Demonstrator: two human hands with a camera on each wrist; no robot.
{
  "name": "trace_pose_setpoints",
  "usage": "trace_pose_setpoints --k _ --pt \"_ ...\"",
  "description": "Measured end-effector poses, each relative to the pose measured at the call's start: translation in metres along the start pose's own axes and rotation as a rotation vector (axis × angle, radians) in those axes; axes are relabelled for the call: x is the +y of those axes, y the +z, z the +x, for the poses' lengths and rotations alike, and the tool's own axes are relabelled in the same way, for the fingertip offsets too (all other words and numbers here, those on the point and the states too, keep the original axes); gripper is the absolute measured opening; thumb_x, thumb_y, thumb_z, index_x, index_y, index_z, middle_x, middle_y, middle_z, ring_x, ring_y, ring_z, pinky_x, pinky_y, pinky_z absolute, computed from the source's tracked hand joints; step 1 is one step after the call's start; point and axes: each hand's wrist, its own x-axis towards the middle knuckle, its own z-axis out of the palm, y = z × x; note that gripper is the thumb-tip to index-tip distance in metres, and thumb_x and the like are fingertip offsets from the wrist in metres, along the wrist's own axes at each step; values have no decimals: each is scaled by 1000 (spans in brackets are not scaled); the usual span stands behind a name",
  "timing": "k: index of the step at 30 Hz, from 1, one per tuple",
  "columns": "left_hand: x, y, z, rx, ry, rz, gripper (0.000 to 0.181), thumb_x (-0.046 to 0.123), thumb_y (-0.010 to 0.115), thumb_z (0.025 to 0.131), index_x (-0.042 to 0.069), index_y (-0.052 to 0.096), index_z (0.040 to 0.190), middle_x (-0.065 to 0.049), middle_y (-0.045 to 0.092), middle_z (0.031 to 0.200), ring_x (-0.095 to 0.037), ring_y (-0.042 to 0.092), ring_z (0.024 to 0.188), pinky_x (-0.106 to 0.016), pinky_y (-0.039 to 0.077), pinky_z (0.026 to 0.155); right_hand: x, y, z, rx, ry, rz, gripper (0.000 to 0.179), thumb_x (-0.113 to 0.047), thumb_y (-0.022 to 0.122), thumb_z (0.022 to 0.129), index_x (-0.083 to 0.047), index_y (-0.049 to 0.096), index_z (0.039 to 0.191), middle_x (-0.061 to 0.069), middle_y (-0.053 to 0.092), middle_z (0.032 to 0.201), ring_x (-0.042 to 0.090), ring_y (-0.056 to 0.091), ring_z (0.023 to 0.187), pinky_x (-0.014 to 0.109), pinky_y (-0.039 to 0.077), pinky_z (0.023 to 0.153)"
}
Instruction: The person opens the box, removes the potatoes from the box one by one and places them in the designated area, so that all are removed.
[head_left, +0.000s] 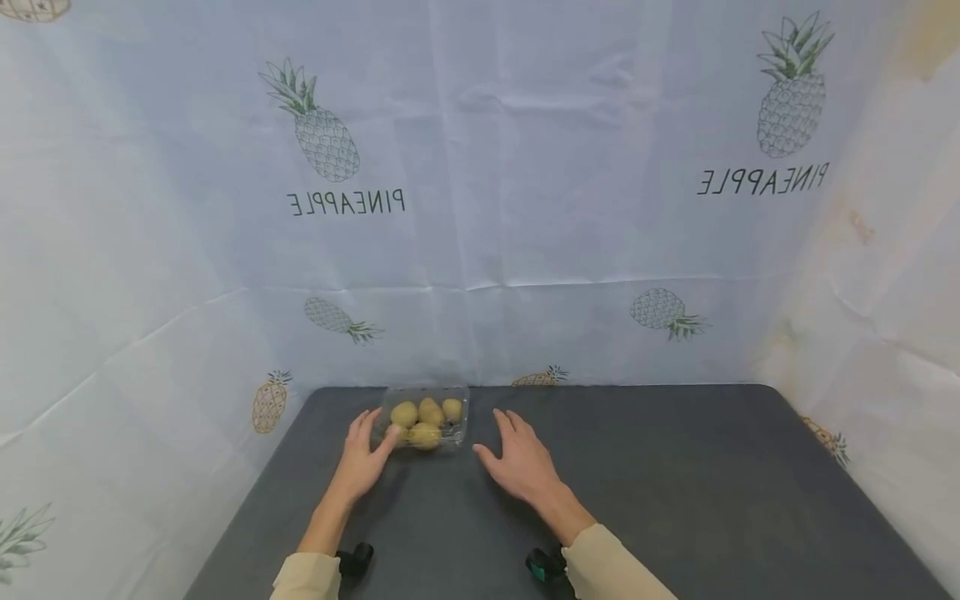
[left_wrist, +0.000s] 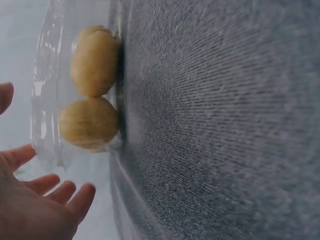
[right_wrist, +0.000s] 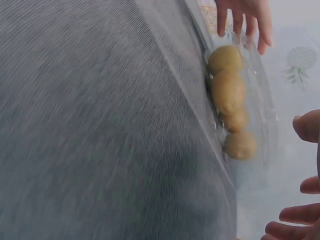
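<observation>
Hanging at the far left of the frame, a white pineapple-print cloth is running across the back and round to the right edge. Moving inward, a cream sleeve is coming up from the bottom, left of centre, with a black wrist device sitting beside it. Beyond that, the left hand is hovering at the left side of a clear plastic box, thumb spread well away from the fingers, fingertips slightly apart and gripping nothing; whether they are touching the plastic, I cannot tell.

Now the box itself: it is sitting just left of centre, at the back of the dark grey table, with at least five yellow-brown potatoes showing through its walls. Just right of centre, the right hand is hovering apart from the box, thumb standing away and fingers extending with small gaps between them, holding nothing. Lower down, another wrist device and another sleeve are showing, and bare table is stretching toward the lower right.
</observation>
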Motion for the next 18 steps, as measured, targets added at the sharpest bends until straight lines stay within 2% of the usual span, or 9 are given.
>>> trace_pose_setpoints --k 6,12,18 --pt "-6 -2 8 -68 -81 -107 85 55 56 102 5 22 161 -29 13 163 -52 20 147 -70 28 111 -7 10 16 -69 48 131 76 -51 61 99 -8 39 156 22 40 155 43 43 139 64 43 102" --pt "-13 -2 13 -101 -123 -217 92 53 62 99 8 15 163 -25 17 165 -48 20 149 -67 28 113 -11 21 30 -96 91 246 76 -49 63 98 -8 37 157 23 39 155 44 43 138 64 42 103" --pt "-19 1 16 -114 -147 -277 98 52 68 95 9 13 164 -26 19 164 -47 23 149 -64 33 112 -13 31 36 -94 68 362 71 -41 65 99 -6 40 155 24 42 154 45 43 139 64 41 104"
